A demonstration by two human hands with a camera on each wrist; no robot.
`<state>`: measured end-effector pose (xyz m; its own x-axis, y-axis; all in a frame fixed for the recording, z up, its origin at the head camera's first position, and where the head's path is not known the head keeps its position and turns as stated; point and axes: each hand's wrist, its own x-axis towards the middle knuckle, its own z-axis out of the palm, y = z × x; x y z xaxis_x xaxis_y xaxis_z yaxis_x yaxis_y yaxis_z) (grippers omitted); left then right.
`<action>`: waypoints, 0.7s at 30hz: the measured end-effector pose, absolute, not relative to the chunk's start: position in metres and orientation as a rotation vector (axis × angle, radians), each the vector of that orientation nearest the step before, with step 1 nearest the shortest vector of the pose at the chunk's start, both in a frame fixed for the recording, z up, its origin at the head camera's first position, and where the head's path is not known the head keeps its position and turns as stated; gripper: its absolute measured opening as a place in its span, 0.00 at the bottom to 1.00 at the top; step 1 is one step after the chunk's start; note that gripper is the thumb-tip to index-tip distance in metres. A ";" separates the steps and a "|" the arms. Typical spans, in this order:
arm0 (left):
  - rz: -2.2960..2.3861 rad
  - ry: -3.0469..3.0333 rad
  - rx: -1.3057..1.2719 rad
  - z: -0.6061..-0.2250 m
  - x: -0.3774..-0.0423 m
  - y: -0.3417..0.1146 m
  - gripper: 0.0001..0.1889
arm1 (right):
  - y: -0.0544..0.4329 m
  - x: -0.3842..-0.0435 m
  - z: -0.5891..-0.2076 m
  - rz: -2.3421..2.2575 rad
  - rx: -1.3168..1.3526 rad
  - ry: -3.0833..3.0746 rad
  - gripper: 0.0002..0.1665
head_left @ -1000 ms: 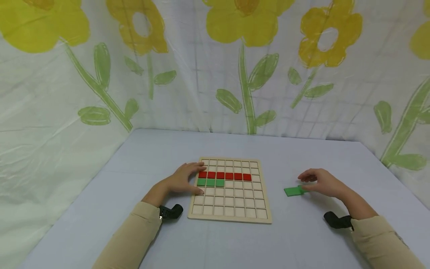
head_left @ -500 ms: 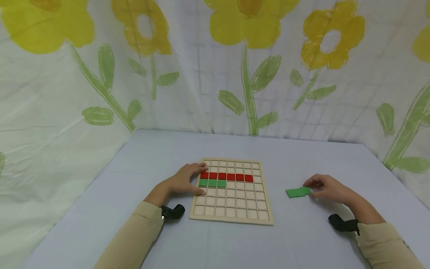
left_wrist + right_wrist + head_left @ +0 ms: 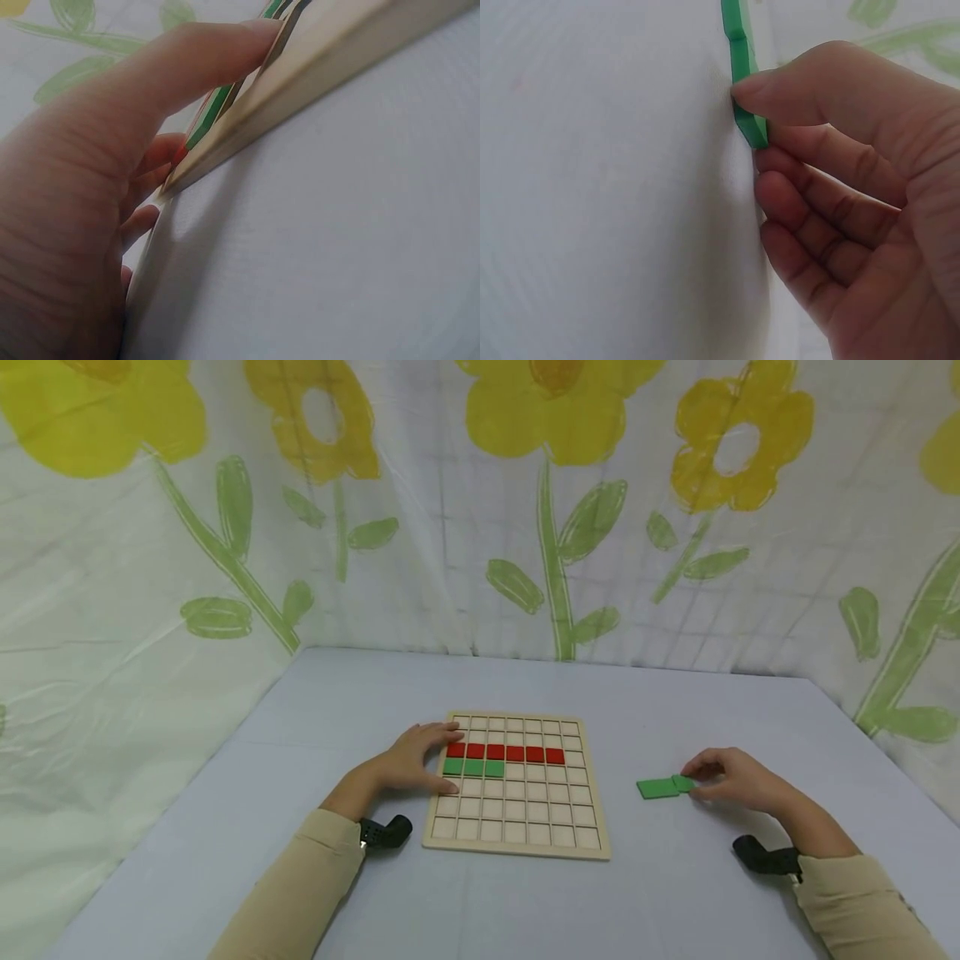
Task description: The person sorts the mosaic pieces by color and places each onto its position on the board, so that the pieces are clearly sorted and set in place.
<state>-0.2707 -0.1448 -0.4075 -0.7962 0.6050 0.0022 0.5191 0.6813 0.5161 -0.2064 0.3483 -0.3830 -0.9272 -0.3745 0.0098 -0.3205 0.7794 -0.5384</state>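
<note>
A square wooden grid board [image 3: 517,850] lies on the table, with a row of red tiles [image 3: 495,752] and, just below it, three green tiles [image 3: 473,768] at the left. Over the board's left edge rests my left hand [image 3: 408,760], thumb and fingers spread apart; its thumb [image 3: 217,52] touches the frame in the left wrist view. To the right of the board, my right hand [image 3: 735,777] pinches a green tile [image 3: 748,124] between thumb and index finger. That tile sits slightly askew at the end of a short strip of green tiles [image 3: 657,789] on the table.
The table [image 3: 375,902] has a white cover. Behind it hangs a white curtain [image 3: 420,568] printed with yellow flowers. Each wrist wears a black camera, one [image 3: 386,832] on the left and one [image 3: 765,857] on the right.
My right hand has come down from above the green strip to its right end and pinches the end tile, which has turned slightly against the others. My left hand stays on the board.
</note>
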 end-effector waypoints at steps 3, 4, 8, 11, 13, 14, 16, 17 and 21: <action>0.763 2.721 0.911 -0.408 -0.271 -0.145 0.46 | 0.348 -0.206 -0.384 -0.827 -0.528 2.881 0.18; 0.763 2.721 0.909 -0.408 -0.271 -0.145 0.45 | 0.348 -0.206 -0.384 -0.827 -0.526 2.882 0.17; 0.763 2.716 0.913 -0.408 -0.270 -0.145 0.45 | 0.349 -0.206 -0.385 -0.822 -0.532 2.879 0.17; 0.761 2.715 0.915 -0.408 -0.270 -0.145 0.45 | 0.349 -0.206 -0.384 -0.811 -0.548 2.883 0.16; 0.758 2.721 0.915 -0.408 -0.270 -0.145 0.45 | 0.350 -0.206 -0.383 -0.797 -0.571 2.882 0.15; 0.759 2.721 0.919 -0.408 -0.270 -0.145 0.45 | 0.350 -0.206 -0.382 -0.795 -0.572 2.880 0.15; 0.758 2.721 0.919 -0.408 -0.270 -0.145 0.46 | 0.350 -0.207 -0.380 -0.792 -0.567 2.880 0.15; 0.760 2.720 0.920 -0.408 -0.270 -0.145 0.46 | 0.350 -0.207 -0.379 -0.787 -0.574 2.880 0.15; 0.747 2.726 0.927 -0.408 -0.271 -0.145 0.46 | 0.350 -0.208 -0.377 -0.784 -0.566 2.891 0.14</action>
<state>-0.2708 -0.1446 -0.4076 -0.7933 0.6088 0.0032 0.5255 0.6821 0.5086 -0.2081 0.3502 -0.3767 -0.9268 -0.3755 0.0066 -0.3274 0.7992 -0.5041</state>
